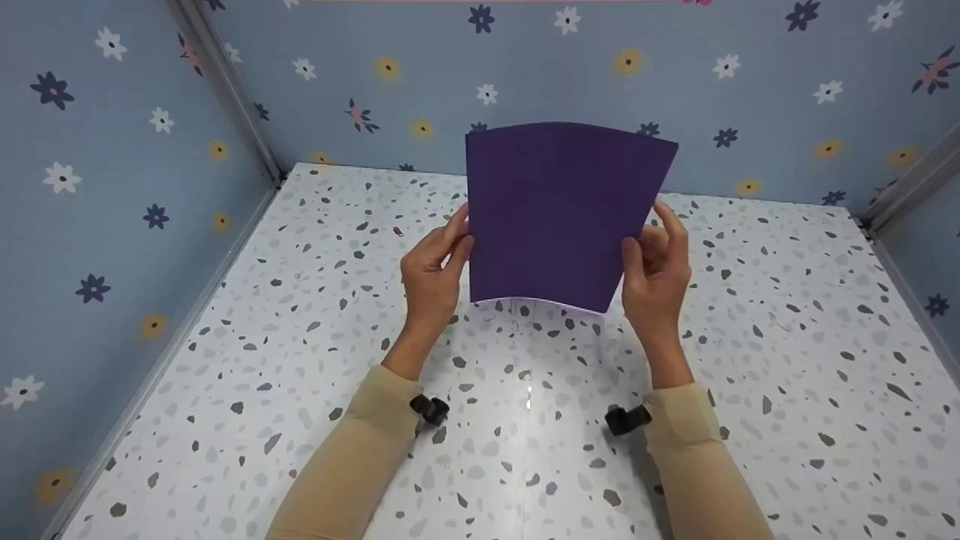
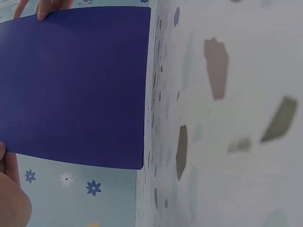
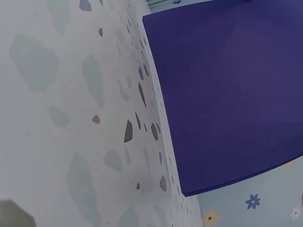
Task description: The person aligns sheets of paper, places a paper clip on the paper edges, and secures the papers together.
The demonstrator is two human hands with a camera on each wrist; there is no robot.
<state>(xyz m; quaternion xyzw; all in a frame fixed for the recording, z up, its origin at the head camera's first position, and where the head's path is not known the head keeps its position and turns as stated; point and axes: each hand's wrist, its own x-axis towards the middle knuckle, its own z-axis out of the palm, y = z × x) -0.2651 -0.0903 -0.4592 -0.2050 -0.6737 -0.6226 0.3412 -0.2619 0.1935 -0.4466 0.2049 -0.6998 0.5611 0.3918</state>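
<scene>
Both my hands point(image 1: 433, 274) pinching purple paper point(image 1: 559, 217) by opposite side edges | long axis roughly upright | bowed face toward me | flowered wall point(image 1: 450, 45) behind

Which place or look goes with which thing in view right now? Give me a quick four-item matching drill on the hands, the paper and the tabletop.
1. paper
2. left hand
3. tabletop
4. right hand

A. white with speckles
B. at the right edge, head view
C. purple, bowed
D. at the left edge, head view

Pairs: 1-C, 2-D, 3-A, 4-B
</scene>
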